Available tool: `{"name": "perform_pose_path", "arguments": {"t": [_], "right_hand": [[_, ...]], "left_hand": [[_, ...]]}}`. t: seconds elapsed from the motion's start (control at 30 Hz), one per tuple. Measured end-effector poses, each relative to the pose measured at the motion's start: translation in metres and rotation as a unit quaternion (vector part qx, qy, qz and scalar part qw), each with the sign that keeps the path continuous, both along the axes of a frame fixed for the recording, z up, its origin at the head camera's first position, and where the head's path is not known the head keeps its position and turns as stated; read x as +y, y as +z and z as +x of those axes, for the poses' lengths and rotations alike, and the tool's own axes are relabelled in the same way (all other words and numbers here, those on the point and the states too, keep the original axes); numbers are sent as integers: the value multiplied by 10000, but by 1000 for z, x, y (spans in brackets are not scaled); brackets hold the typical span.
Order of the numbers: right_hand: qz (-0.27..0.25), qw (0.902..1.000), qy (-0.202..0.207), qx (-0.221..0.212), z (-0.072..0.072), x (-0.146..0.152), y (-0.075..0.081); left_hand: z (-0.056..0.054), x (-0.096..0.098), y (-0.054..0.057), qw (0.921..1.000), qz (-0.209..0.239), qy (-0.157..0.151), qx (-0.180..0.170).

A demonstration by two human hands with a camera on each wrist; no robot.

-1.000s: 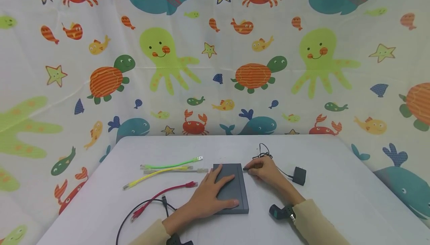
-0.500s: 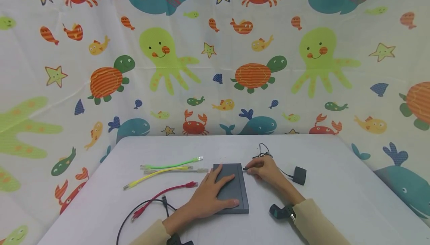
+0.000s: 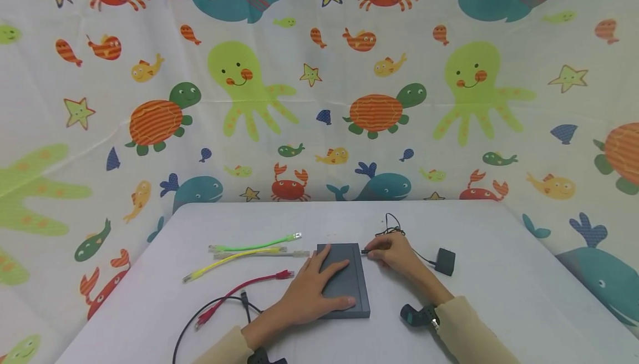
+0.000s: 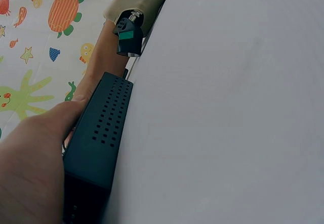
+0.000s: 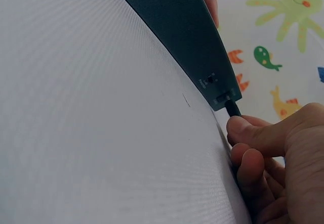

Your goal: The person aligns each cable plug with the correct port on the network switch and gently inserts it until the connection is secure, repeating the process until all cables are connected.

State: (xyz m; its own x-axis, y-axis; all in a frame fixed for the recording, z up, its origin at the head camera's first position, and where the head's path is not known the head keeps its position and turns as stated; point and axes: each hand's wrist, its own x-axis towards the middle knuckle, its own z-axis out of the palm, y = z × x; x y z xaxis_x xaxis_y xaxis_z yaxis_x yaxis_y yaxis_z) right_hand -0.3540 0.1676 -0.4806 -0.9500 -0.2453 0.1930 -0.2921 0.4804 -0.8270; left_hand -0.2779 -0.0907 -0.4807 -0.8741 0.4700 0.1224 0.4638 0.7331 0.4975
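A flat dark grey network switch box (image 3: 349, 275) lies on the white table. Spread fingers of my left hand (image 3: 309, 292) rest on its top, with the thumb near its front right corner. At the box's far right side, my right hand (image 3: 394, 253) pinches the black power plug (image 5: 232, 107) between thumb and forefinger. In the right wrist view the plug's tip meets a port in the box's side wall (image 5: 177, 37); how deep it sits I cannot tell. From that hand a thin black cord leads to a power adapter (image 3: 445, 261). Vent holes (image 4: 109, 113) show in the left wrist view.
Left of the box lie green (image 3: 264, 243), yellow (image 3: 224, 261), grey (image 3: 299, 253) and red (image 3: 239, 286) network cables. A black cable (image 3: 187, 325) loops near my left forearm. A bundled cord (image 3: 391, 229) lies behind my right hand. A patterned curtain (image 3: 319, 158) hangs behind the table.
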Motion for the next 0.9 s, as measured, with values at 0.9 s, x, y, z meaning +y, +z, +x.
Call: {"name": "perform_pose_path", "arguments": {"t": [0.9], "right_hand": [[-54, 9999, 148, 52, 2, 1, 2]], "left_hand": [[2, 0, 1, 10000, 5, -61, 38]]}}
